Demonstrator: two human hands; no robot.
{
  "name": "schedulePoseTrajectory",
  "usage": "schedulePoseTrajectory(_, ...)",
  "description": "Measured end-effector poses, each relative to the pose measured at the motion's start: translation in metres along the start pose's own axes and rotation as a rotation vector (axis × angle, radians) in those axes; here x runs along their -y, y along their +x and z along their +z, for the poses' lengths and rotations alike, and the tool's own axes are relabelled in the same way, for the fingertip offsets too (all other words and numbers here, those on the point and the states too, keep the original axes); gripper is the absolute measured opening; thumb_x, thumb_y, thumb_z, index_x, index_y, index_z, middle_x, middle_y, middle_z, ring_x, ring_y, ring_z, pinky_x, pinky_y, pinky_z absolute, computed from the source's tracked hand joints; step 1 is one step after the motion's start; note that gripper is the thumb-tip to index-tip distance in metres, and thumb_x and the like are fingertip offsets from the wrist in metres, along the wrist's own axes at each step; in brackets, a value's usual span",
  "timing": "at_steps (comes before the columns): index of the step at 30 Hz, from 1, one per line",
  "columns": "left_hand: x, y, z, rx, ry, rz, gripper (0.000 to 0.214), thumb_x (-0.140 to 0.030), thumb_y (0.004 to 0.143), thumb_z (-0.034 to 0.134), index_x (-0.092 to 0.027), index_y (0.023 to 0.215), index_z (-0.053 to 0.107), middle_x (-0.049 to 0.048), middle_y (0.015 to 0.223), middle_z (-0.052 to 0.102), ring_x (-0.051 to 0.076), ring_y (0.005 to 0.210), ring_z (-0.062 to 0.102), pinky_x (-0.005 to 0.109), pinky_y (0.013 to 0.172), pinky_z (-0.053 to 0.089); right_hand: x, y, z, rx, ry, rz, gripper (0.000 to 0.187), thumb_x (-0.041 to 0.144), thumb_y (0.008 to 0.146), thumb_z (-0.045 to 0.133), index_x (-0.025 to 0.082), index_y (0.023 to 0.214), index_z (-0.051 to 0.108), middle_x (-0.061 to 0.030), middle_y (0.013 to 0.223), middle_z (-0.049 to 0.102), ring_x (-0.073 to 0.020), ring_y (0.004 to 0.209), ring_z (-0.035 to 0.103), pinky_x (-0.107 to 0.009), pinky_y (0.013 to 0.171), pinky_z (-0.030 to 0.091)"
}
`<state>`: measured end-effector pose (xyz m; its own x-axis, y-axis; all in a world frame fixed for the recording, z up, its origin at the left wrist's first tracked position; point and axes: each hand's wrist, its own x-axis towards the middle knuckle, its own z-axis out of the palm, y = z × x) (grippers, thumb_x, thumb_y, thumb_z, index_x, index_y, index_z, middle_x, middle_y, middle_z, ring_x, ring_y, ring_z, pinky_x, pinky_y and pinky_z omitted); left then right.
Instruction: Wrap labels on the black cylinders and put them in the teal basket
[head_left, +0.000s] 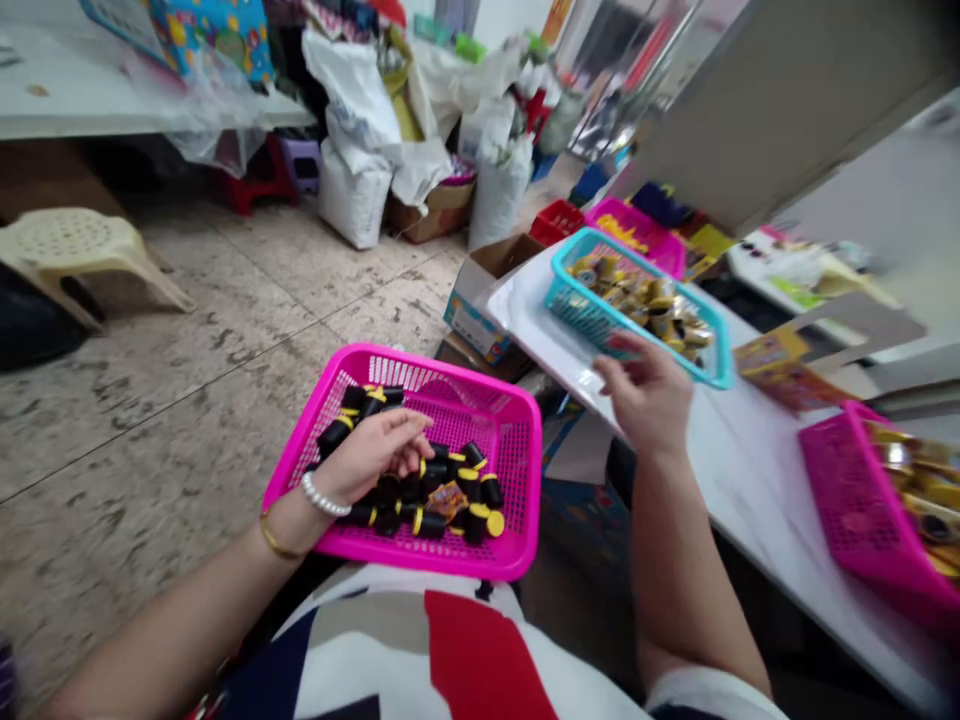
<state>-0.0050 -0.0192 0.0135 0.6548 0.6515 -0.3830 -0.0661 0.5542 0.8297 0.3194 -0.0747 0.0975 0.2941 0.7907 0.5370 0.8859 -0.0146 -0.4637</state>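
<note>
A bright pink basket rests on my lap, with several black cylinders with yellow ends and a small orange printed piece in it. My left hand hangs over those cylinders, its fingers curled in with the thumb against them; whatever they may hold is hidden. To the right, my right hand is in the air at the near side of a teal basket, fingers and thumb apart and slightly blurred. Many gold and dark small pieces fill the teal basket. Nothing shows in the right hand.
The teal basket stands on a white table. Another pink basket of gold pieces is at right. Farther back are a pink tray with yellow pieces and an open carton. White sacks and a cream stool stand on the floor.
</note>
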Motion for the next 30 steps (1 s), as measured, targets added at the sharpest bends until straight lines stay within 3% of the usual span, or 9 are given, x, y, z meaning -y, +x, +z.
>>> schedulePoseTrajectory(4,-0.002,0.002,-0.006,-0.046,0.116,0.043,0.027,-0.036,0.081,0.066,-0.014,0.094,0.06,0.0028,0.073,0.067,0.007,0.053,0.055,0.018,0.049,0.039,0.056,-0.089,0.049,0.643,0.185,-0.205,0.026,0.025,0.085,0.061,0.025,0.111,0.066,-0.0062,0.104,0.068,-0.0196,0.091,0.064,-0.033,0.081,0.053)
schedulePoseTrajectory(7,-0.002,0.0,-0.003,-0.017,0.145,0.043,0.025,-0.036,0.082,0.063,-0.013,0.091,0.061,0.0034,0.074,0.067,0.006,0.053,0.054,0.018,0.049,0.039,0.078,-0.121,0.077,0.8,0.113,-0.34,0.026,0.022,0.081,0.066,0.023,0.107,0.067,-0.0091,0.103,0.067,-0.0236,0.094,0.06,-0.037,0.081,0.051)
schedulePoseTrajectory(10,-0.003,-0.001,0.001,0.027,0.193,0.06,0.027,-0.039,0.082,0.062,-0.013,0.089,0.06,0.0037,0.074,0.067,0.007,0.054,0.055,0.019,0.051,0.041,0.073,-0.127,0.09,0.791,0.082,-0.372,0.012,0.018,0.082,0.062,0.021,0.093,0.068,-0.0094,0.096,0.067,-0.0237,0.089,0.056,-0.037,0.079,0.048)
schedulePoseTrajectory(15,-0.005,0.001,-0.001,-0.039,0.287,0.115,0.026,-0.039,0.083,0.061,-0.014,0.085,0.06,0.004,0.076,0.066,0.008,0.055,0.054,0.02,0.052,0.04,0.057,-0.117,0.085,0.746,0.223,-0.221,0.01,0.015,0.084,0.058,0.021,0.078,0.064,-0.0044,0.075,0.063,-0.0193,0.076,0.055,-0.031,0.069,0.045)
schedulePoseTrajectory(18,0.0,0.002,0.002,-0.053,0.366,0.126,0.024,-0.037,0.082,0.061,-0.013,0.087,0.062,0.004,0.076,0.066,0.009,0.058,0.055,0.021,0.055,0.042,0.062,-0.108,0.078,0.714,0.308,-0.097,0.009,0.021,0.085,0.058,0.021,0.077,0.062,-0.0027,0.075,0.063,-0.0175,0.073,0.056,-0.03,0.068,0.044)
schedulePoseTrajectory(23,0.015,0.001,0.014,0.068,0.425,0.166,0.02,-0.033,0.078,0.066,-0.014,0.084,0.064,0.0024,0.075,0.064,0.011,0.065,0.055,0.022,0.061,0.043,0.079,-0.094,0.081,0.636,0.532,0.216,0.015,0.032,0.086,0.056,0.019,0.079,0.057,0.0018,0.066,0.057,-0.012,0.059,0.051,-0.024,0.055,0.041)
schedulePoseTrajectory(26,0.019,0.002,0.014,0.027,0.441,0.142,0.021,-0.034,0.079,0.062,-0.014,0.075,0.064,0.0019,0.069,0.062,0.011,0.06,0.053,0.022,0.056,0.04,0.084,-0.091,0.088,0.652,0.714,0.375,0.021,0.038,0.084,0.059,0.019,0.077,0.053,0.0035,0.062,0.054,-0.0106,0.054,0.049,-0.022,0.05,0.04)
schedulePoseTrajectory(28,0.017,0.002,0.011,0.01,0.495,0.131,0.023,-0.035,0.08,0.06,-0.014,0.071,0.064,0.0009,0.064,0.061,0.011,0.056,0.05,0.022,0.053,0.037,0.085,-0.088,0.09,0.682,0.78,0.423,0.02,0.038,0.084,0.059,0.019,0.079,0.055,0.0027,0.063,0.057,-0.0115,0.055,0.052,-0.023,0.051,0.043)
schedulePoseTrajectory(30,0.015,0.001,0.007,0.047,0.609,0.148,0.021,-0.032,0.078,0.061,-0.014,0.068,0.064,-0.001,0.06,0.058,0.01,0.054,0.047,0.021,0.05,0.033,0.086,-0.083,0.088,0.673,0.748,0.362,0.018,0.035,0.082,0.061,0.019,0.089,0.06,-0.0007,0.075,0.064,-0.0141,0.065,0.059,-0.025,0.059,0.048)
